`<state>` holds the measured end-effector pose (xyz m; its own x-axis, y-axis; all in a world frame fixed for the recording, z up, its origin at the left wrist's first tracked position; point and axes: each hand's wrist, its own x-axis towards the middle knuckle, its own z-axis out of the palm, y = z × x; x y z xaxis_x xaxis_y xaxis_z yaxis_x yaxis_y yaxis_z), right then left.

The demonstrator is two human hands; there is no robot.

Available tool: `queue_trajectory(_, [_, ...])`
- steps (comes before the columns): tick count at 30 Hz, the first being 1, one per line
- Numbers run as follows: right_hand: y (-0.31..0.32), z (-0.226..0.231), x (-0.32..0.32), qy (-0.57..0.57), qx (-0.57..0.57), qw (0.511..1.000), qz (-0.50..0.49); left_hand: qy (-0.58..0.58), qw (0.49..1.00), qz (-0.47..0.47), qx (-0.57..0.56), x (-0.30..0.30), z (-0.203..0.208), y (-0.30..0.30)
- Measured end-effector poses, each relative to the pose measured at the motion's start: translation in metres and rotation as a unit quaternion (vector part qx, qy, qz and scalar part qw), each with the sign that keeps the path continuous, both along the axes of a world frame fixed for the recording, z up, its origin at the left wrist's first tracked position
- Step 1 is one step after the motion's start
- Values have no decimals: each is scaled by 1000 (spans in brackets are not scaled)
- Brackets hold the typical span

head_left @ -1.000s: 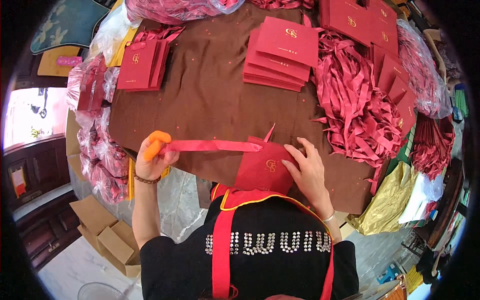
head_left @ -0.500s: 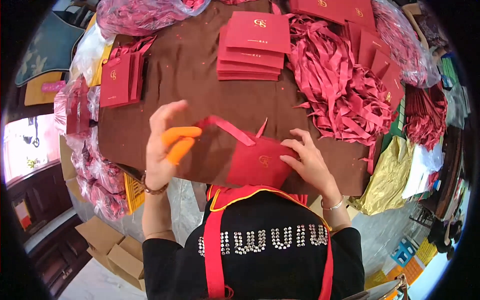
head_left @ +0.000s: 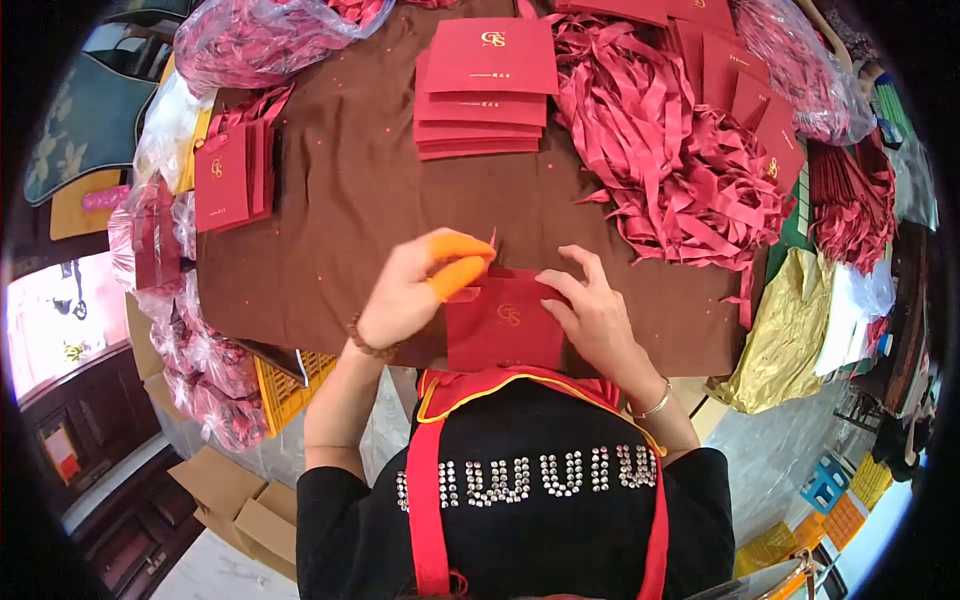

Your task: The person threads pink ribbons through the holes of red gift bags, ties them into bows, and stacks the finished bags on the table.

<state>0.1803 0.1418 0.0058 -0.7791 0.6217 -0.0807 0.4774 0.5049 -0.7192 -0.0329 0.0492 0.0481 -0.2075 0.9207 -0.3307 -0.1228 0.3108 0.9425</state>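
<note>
On the wearer's side of the red bag stack, the right hand's grip is clamping a paper gift bag while the left hand's is apparently pinching its ribbon, where uneven tugging could be creasing the paper

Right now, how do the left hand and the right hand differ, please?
The left hand wears orange finger covers; the right hand has bare fingers. The left one carries a dark beaded bracelet, the right one a slim, light bangle. Both hands are at the same red bag.
</note>
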Motion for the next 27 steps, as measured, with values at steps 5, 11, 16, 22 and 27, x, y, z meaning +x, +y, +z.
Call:
queue_trajectory(5, [5,3,-1,13,-20,1000,4,-33,992,96,71,-37,24,-8])
queue_trajectory(11, [19,-9,10,58,-48,997,34,-222,936,91,256,-56,41,-22])
queue_trajectory(16, [29,-8,15,46,-151,986,45,-247,920,84,292,-61,31,-30])
queue_trajectory(22, [30,-15,9,10,-356,934,-15,212,975,-1,62,-6,23,-11])
queue_trajectory(27, [34,-18,-1,-17,-452,891,-20,339,932,-92,90,34,-37,4])
